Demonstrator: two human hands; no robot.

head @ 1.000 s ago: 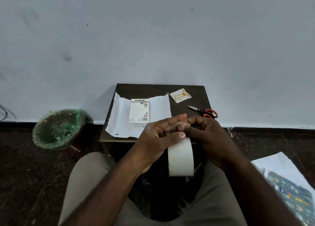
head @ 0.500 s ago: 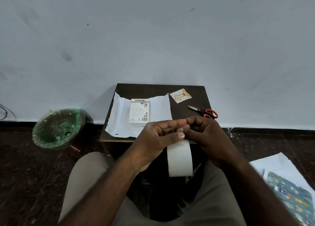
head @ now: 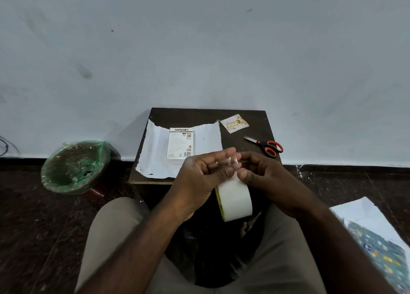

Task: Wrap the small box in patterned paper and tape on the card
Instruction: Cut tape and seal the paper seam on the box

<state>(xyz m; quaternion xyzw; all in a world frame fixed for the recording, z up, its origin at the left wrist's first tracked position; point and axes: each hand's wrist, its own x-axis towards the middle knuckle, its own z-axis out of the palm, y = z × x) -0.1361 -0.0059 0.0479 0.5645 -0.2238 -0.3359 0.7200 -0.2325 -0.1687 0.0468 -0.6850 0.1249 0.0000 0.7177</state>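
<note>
A small white box [head: 180,144] lies on a sheet of wrapping paper [head: 155,154], white side up, on a low dark table [head: 188,116]. The birthday card [head: 234,123] sits to the right of the sheet. In front of the table, above my lap, my left hand [head: 199,178] holds a wide roll of clear tape [head: 235,200]. My right hand [head: 264,174] pinches the loose tape end at the top of the roll, and a short clear strip shows between the fingertips.
Orange-handled scissors [head: 266,146] lie at the table's right edge. A round bin with a green liner [head: 73,167] stands on the floor to the left. More patterned paper [head: 377,245] lies on the floor at the lower right. A wall rises right behind the table.
My left fingers have straightened and lifted, and a short length of clear tape has come off the roll between the two hands. The roll has tilted slightly.
</note>
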